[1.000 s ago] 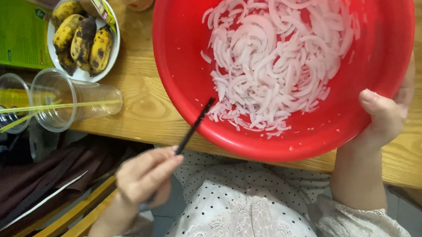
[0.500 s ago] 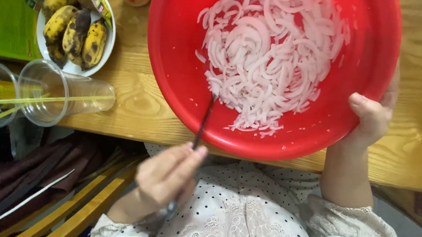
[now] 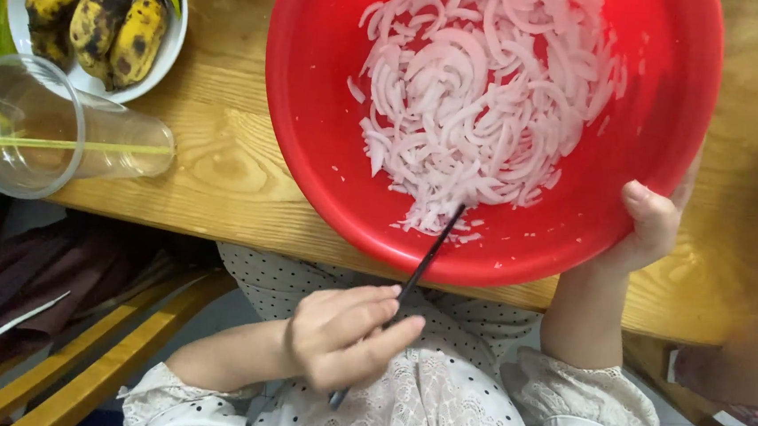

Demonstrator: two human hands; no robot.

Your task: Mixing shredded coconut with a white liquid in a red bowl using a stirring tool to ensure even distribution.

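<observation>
Simply pale, curved strips (image 3: 484, 114), glistening.

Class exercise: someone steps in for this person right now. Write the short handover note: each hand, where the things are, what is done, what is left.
Left hand: closed on thin dark chopsticks, tips in the pale sliced strips.
Right hand: grips the near right rim of the big round red plastic bowl, thumb inside the rim.
Bowl sits on the wooden table, overhanging its near edge. The strips are heaped in the far middle, with loose bits on the near wall.
Done: strips are cut and in the bowl.
Left: apparently stirring or gathering; the loose bits lie outside the heap.
Nearby: clear plastic cup lying on its side with a straw, white plate of spotted bananas.
</observation>
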